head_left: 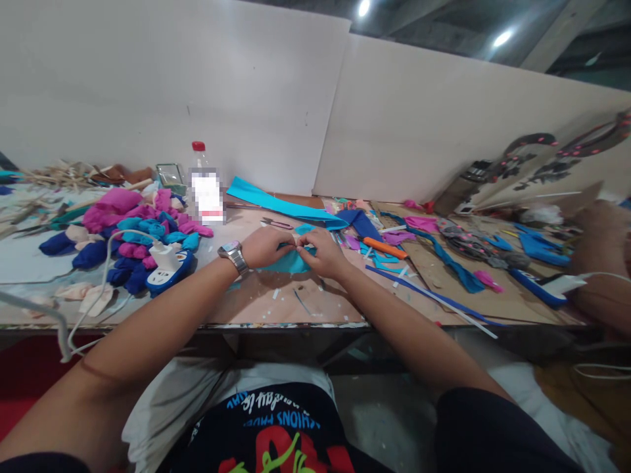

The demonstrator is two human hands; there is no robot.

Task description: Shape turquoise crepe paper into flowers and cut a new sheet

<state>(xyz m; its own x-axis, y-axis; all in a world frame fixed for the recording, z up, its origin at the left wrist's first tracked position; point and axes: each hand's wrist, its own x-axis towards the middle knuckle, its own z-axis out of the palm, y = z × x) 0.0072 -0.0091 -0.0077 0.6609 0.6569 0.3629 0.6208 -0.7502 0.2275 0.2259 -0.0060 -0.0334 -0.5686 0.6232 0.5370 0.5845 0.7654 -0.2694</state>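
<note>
Both my hands meet over the middle of the worktable, pinching a piece of turquoise fabric. My left hand, below a metal wristwatch, has its thumb and fingertips closed on the cloth's left part. My right hand pinches the same cloth from the right, its fingertips touching or nearly touching the left ones. Part of the cloth hangs below the fingers; the pinched spot itself is mostly hidden. Just behind lie small scissors or snips and a long folded turquoise strip.
Left, a pile of pink and blue fabric bundles lies by a power strip with a white cable. A red-capped bottle stands behind. An orange cutter and scraps lie right. At far right is another person's arm.
</note>
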